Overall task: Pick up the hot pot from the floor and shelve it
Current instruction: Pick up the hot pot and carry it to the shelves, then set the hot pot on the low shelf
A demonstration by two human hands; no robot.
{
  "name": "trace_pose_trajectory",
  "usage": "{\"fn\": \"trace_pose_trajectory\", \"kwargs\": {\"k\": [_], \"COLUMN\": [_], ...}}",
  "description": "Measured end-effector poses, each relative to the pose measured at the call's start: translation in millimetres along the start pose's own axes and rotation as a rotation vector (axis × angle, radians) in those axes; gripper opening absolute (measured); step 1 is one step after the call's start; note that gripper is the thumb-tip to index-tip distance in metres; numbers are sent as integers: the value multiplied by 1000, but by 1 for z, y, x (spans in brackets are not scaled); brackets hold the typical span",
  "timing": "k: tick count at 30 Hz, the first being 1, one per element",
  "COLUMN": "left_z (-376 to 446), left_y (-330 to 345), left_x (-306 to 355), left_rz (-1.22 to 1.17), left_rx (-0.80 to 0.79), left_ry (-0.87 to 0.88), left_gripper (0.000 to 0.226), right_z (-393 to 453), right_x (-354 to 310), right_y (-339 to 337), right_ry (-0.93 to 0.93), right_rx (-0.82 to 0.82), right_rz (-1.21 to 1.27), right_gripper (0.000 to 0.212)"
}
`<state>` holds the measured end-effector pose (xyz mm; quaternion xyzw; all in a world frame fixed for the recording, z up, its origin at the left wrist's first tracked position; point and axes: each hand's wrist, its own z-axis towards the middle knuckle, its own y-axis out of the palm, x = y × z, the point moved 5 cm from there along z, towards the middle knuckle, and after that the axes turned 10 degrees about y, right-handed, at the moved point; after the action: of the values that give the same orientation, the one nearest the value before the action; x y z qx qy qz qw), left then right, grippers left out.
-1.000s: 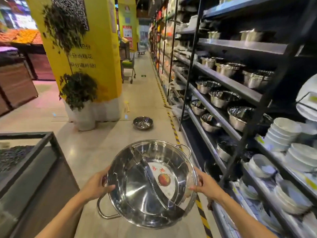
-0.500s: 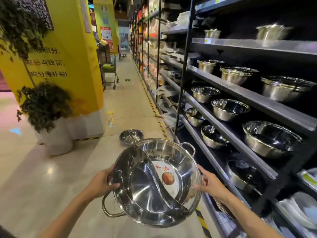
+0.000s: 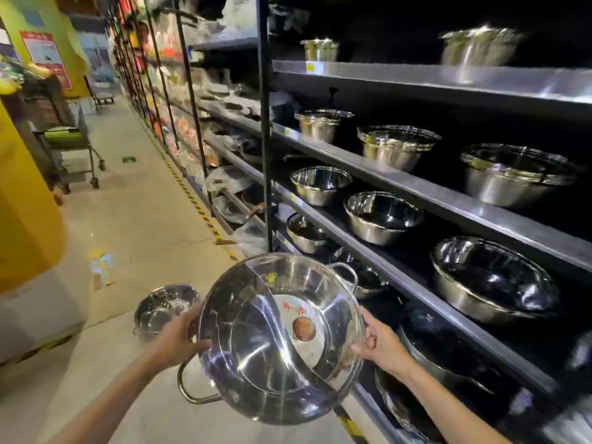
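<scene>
Hands clamp the hot pot (image 3: 282,338) at opposite rims: our left hand (image 3: 177,339) and right hand (image 3: 381,344) hold it above the floor (image 3: 137,225), beside the shelf (image 3: 448,200); another pot (image 3: 165,307), seemingly, sits behind.

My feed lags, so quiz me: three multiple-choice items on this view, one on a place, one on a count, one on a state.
1. Where is the second steel pot?
A. on the floor
B. on the top shelf
C. in the cart

2. How many sections does the held hot pot have?
A. one
B. two
C. four

3. How is the hot pot held?
A. by one handle
B. resting on a shelf
C. by its rim, in both hands

Key: 1 A, it sits on the floor behind the left hand. 2 B, one curved divider splits it. 3 C, the left hand and the right hand grip opposite rim edges.
</scene>
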<state>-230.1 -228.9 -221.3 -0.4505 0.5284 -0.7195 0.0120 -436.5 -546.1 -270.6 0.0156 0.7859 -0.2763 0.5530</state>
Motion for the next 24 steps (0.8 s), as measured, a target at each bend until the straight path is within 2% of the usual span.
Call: {"fn": "trace_pose_trajectory", "kwargs": {"k": [3, 6, 9, 10, 11, 14, 17, 20, 24], "left_z": [68, 136, 199, 217, 232, 270, 301, 321, 344], "left_y": [1, 6, 6, 3, 2, -3, -4, 8, 35], "left_x": [-21, -42, -46, -44, -45, -36, -26, -20, -24], "left_rz": [5, 8, 43, 40, 32, -38, 26, -12, -38], "left_rx": [-67, -164, -223, -242, -294, -494, -564, -664, -669], "left_ry": [111, 186, 358, 408, 445, 497, 549, 592, 615], "left_gripper": [90, 70, 47, 45, 53, 56, 82, 87, 91], "right_z": [24, 41, 46, 48, 49, 51, 48, 44, 46], "right_x": [7, 21, 27, 26, 24, 15, 9, 6, 13], "right_y": [-2, 0, 11, 16, 22, 32, 39, 40, 36], "right_ry": [74, 155, 255, 276, 281, 292, 355, 441, 488], "right_rx": [69, 194, 313, 358, 387, 492, 574, 664, 743], "right_rz": [43, 120, 199, 211, 246, 338, 315, 227, 225], "right_gripper": [91, 92, 94, 92, 91, 89, 86, 91, 91]}}
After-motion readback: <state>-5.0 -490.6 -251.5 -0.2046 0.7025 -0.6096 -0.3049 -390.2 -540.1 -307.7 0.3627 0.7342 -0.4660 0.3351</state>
